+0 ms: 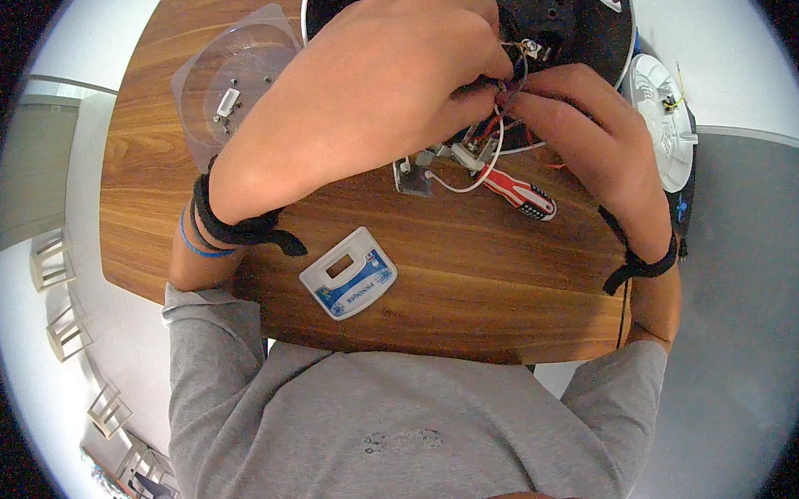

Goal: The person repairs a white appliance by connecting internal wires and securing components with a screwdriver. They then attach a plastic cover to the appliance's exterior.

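Both hands meet at the near edge of a round black housing (545, 16) with a white rim, at the top. My left hand (409, 71) is closed, thumb and fingers pinched around thin wires. Opposite it, my right hand (581, 108) pinches the wires (501, 120) too, its fingertips nearly touching the left ones. White and red wires run down to a small circuit board (412, 178) and metal parts lying below the hands. A red, white and black screwdriver (522, 195) rests beside those parts. The left hand hides part of the housing.
A clear plastic tray (194, 76) with several screws and a small white piece lies left on the wooden table (473, 291). Nearer me is a white panel (349, 274) with a blue label. At the right edge leans a round white cover (662, 131).
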Demonstrator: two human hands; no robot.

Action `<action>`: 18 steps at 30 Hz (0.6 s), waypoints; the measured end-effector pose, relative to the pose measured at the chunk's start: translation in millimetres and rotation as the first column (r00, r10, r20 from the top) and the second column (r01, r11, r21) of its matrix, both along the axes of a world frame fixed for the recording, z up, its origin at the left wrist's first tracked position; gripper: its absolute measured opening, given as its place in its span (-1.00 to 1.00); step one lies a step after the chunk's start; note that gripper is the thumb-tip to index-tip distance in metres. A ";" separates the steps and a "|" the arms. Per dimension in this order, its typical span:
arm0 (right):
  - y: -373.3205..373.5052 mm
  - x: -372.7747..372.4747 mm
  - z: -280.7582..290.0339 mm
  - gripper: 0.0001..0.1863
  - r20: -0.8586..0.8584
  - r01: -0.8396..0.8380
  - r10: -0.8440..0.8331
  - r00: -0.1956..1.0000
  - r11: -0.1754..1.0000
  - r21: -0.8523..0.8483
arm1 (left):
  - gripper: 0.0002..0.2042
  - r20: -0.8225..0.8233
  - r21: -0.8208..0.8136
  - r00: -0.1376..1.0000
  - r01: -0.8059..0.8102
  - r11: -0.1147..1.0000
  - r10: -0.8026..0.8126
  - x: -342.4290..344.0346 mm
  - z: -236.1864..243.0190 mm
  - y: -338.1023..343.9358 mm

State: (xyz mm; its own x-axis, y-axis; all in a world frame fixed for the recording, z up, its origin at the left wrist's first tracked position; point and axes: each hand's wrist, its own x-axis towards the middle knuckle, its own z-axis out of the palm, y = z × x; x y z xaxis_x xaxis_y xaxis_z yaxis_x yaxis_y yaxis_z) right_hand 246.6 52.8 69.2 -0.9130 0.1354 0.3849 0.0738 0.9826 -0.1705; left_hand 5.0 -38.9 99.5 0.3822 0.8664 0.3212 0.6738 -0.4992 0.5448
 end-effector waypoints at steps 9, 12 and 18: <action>-3.2 -6.5 -19.1 -0.73 -0.149 0.072 -0.074 0.986 0.997 -0.012 | -0.84 0.038 0.042 0.999 -0.026 0.999 0.025 1.4 -1.6 -0.1; -1.0 -7.7 -22.0 -0.72 -0.189 0.042 -0.039 0.981 0.999 0.009 | -0.84 0.022 0.050 0.999 -0.031 0.998 0.030 0.4 -3.5 -0.9; 8.1 -10.1 -37.1 -0.61 -0.293 0.006 0.031 0.956 0.992 0.125 | -0.83 -0.066 0.056 0.996 -0.048 0.997 0.051 -2.2 -7.1 0.4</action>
